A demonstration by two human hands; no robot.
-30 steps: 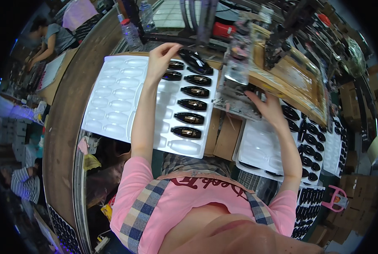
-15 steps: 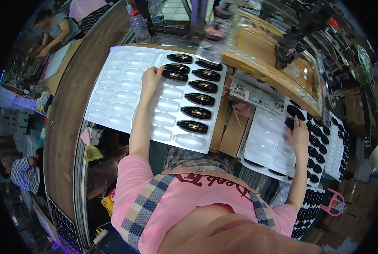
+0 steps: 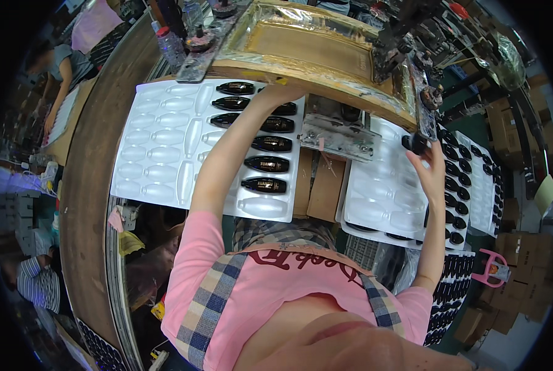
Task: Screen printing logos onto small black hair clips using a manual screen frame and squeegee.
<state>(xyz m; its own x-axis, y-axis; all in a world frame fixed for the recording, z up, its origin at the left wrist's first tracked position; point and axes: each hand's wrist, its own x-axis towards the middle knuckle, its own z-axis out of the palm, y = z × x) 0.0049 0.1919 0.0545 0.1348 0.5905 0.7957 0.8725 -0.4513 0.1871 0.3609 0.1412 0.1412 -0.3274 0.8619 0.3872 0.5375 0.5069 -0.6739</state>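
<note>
My left hand (image 3: 281, 94) reaches to the near edge of a wooden-framed printing screen (image 3: 307, 79); its fingers are hidden there. Below that arm lies a white moulded tray (image 3: 159, 179) with several glossy black bottle-shaped pieces (image 3: 270, 164) bearing gold print. My right hand (image 3: 432, 167) pinches another black bottle-shaped piece (image 3: 416, 143) above the right-hand white tray (image 3: 375, 185). Between the trays, under the screen, a metal fixture (image 3: 338, 137) carries a black piece (image 3: 351, 112).
More trays of black pieces (image 3: 453, 185) lie at the right. Cardboard boxes (image 3: 511, 247) and a pink stool (image 3: 492, 269) stand beyond them. A wooden ledge (image 3: 91, 185) runs along the left. Another person (image 3: 66, 68) works at the far left; a clear bottle (image 3: 170, 46) stands behind the left tray.
My left hand has left the black pieces on the left tray and moved right to the screen's edge. My right hand has lifted a black piece from the right-hand trays. The view has shifted.
</note>
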